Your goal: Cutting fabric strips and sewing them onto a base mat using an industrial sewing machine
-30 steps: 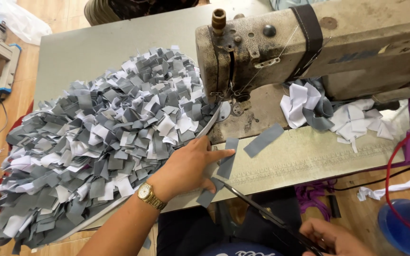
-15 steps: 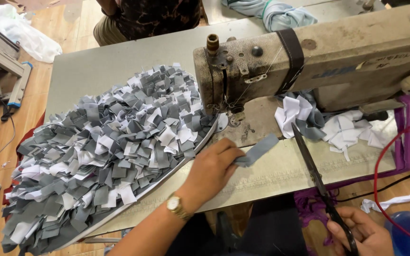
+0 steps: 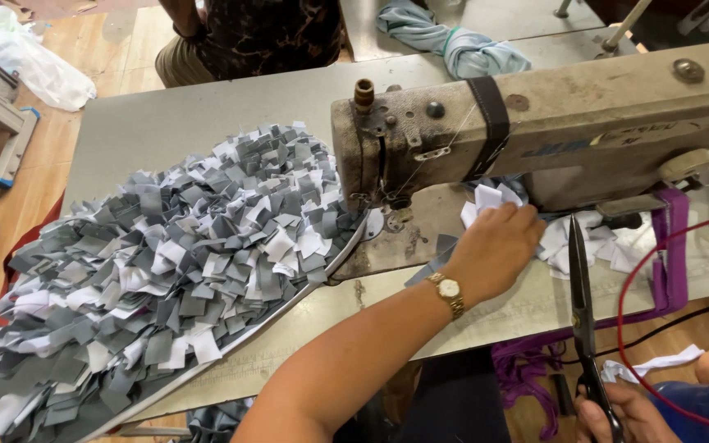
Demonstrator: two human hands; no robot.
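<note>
Two hands: both mine, one on the table, one low at the frame's bottom edge.
Left hand (image 3: 494, 250): reaching under the arm of the sewing machine (image 3: 551, 123), a gold wristwatch (image 3: 448, 291) on the wrist.
Left fingers: curled onto the pile of white and grey fabric strips (image 3: 601, 238) behind the needle; whether they pinch a piece I cannot tell.
Right hand (image 3: 617, 414): closed around the handles of the black scissors (image 3: 580, 303).
Scissors: blades together, pointing up and away from me, tips near the strip pile.
Rug piece (image 3: 166, 271): a big mat of grey and white tufts lying left of the machine, its edge at the needle plate.
Loose grey strip (image 3: 435, 264): flat on the machine bed just beside my left wrist.
Table (image 3: 166, 131): grey, carrying the machine.
Another person (image 3: 248, 37): seated at the far side.
</note>
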